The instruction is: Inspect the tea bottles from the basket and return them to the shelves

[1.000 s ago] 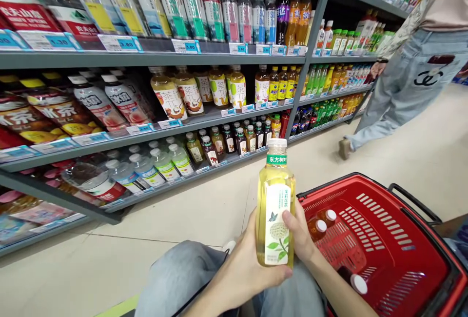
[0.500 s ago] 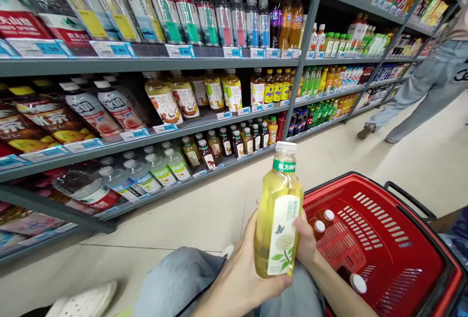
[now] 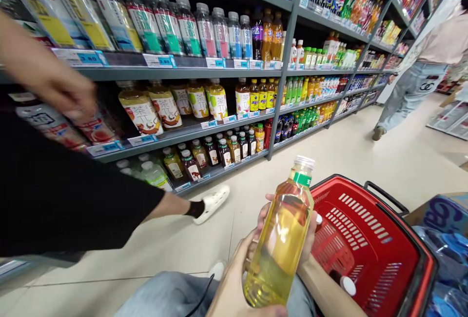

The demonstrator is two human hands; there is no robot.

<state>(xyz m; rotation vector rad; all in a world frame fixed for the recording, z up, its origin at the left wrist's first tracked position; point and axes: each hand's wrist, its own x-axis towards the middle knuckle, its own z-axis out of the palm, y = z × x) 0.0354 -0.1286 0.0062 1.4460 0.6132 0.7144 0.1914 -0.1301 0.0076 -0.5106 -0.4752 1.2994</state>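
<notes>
A clear bottle of yellow tea (image 3: pixel 280 239) with a white cap and a green neck band is tilted in front of me, between both my hands. My left hand (image 3: pixel 234 278) is wrapped round its lower left side, fingers partly behind it. Along its right side lies my right hand (image 3: pixel 309 244), gripping it, with some fingers hidden by the bottle. The bottle's plain side faces me, and the liquid shows through it. Right beside my right forearm stands a red shopping basket (image 3: pixel 365 239) holding bottles with white caps, including a dark one (image 3: pixel 347 285).
Drink shelves (image 3: pixel 219 70) run along the left and back. A person in black shorts (image 3: pixel 66 190) crosses close on my left, with a white clog (image 3: pixel 212 205) on the floor. Another person (image 3: pixel 420 78) walks at the far right. Wrapped water bottles (image 3: pixel 446 258) stand beyond the basket.
The bottle has been turned in my hands, so its white label no longer faces me. A person in black has come in from the left. The person at the far right has moved farther away.
</notes>
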